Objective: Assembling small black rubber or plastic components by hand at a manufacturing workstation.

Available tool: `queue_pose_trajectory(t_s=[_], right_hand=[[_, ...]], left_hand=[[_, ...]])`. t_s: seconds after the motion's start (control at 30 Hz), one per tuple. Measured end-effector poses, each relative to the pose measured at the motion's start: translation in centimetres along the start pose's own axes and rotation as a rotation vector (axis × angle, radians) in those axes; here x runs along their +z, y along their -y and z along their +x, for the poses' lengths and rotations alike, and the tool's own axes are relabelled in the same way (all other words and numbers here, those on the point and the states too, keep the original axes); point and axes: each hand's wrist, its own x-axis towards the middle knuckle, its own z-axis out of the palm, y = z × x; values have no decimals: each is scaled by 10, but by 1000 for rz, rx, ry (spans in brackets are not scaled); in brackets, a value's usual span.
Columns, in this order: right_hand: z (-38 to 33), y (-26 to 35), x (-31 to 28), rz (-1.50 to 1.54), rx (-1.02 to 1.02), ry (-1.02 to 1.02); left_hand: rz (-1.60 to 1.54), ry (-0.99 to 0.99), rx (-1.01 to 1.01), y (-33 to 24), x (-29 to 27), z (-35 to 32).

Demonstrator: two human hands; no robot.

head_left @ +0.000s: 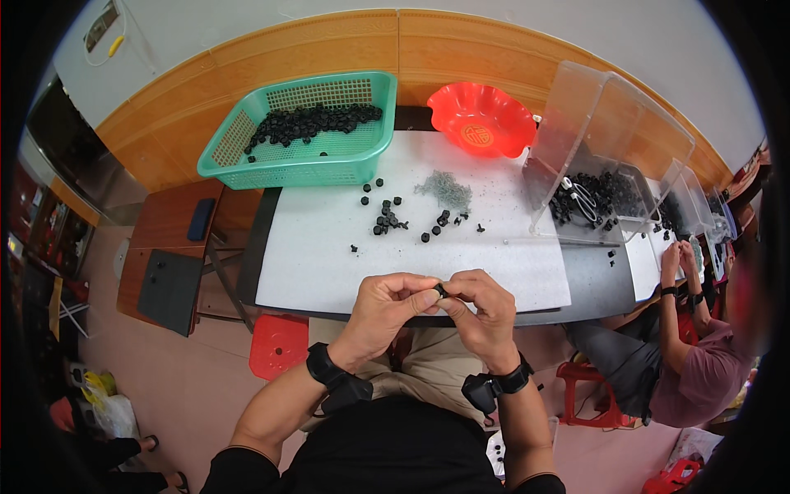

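Both of my hands meet over the near edge of the white table (pixel 329 255). My left hand (pixel 385 309) and my right hand (pixel 484 311) pinch one small black part (pixel 442 290) between their fingertips. Farther out on the table lie several loose small black parts (pixel 388 216) and a little heap of thin grey metal pieces (pixel 445 190). Each of my wrists wears a black band.
A green basket (pixel 271 169) with many black parts stands at the back left, a red bowl (pixel 481 119) at the back. A clear plastic box (pixel 592 165) holds black parts and scissors at the right. Another person (pixel 691 362) works at the right. A red stool (pixel 278 346) stands below.
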Motion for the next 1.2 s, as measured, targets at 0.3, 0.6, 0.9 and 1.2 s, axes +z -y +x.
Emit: queue_pose_trajectory(t_s=[0.3,0.6,0.9,1.2], right_hand=[[-1,-1,1,-48,-83,-36],[0,-4,-2,-48,-168,14],[10,11,-11,-1,-18,150],[14,24,-13,-103,80,337]], left_hand=[[-147,-22,-30,6,3,-5],[-124,-47,-26,6,12,-12],[-133,-5,-49,-1,1,-12],[-162,20,-96,-13,-4,-16]])
